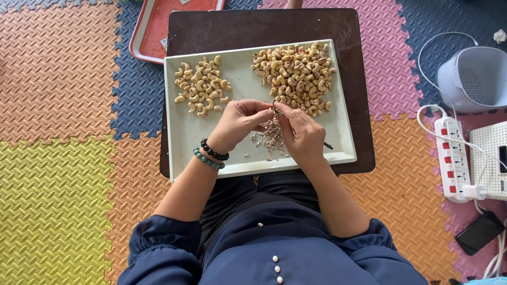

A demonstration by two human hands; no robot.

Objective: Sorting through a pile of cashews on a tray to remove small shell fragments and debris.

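A pale green tray [179, 142] lies on a dark brown low table [264, 26]. My left hand [237, 122], with two bead bracelets at the wrist, pinches a cashew nut over the tray's middle. My right hand [302, 138] holds a small thin tool against that nut; the tool's dark end [328, 145] sticks out to the right. Below the fingers lies a small heap of brownish peelings [271, 138]. A smaller pile of pale cashews [202, 84] sits at the tray's far left, a bigger pile of darker cashews [294, 75] at its far right.
A red tray [153, 29] pokes out behind the table at the left. To the right on the coloured foam floor mats are a grey plastic bucket [475, 76], a white power strip [453, 158] with cable, a white box [491, 158] and a black phone [479, 232].
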